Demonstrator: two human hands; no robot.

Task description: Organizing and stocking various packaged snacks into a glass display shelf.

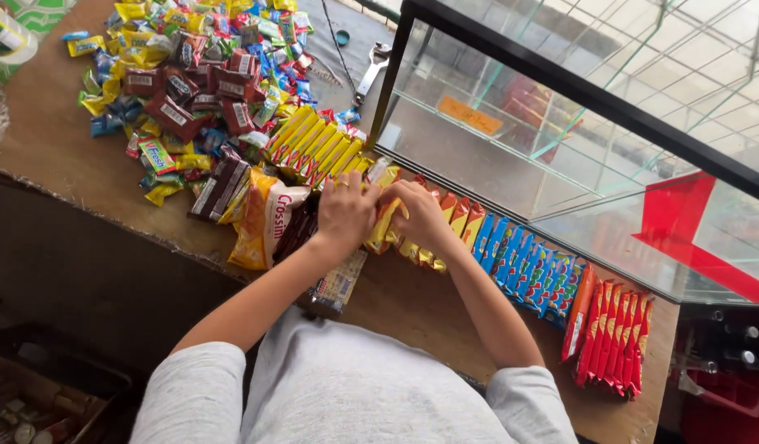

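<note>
both hands, left hand (344, 212) and right hand (419, 215), grip yellow snack packets (385, 226), squaring the row; blue packets (523, 263) at four o'clock.

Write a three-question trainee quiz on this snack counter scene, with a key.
1. True or false: both hands, left hand and right hand, rest on the yellow-orange packets.
2. Which packets lie straight after the orange ones toward the person's right? A) blue packets B) red packets C) brown packets
3. What stands behind the row, on the wooden counter?

Key: 1 true; 2 A; 3 a glass display case.
</note>
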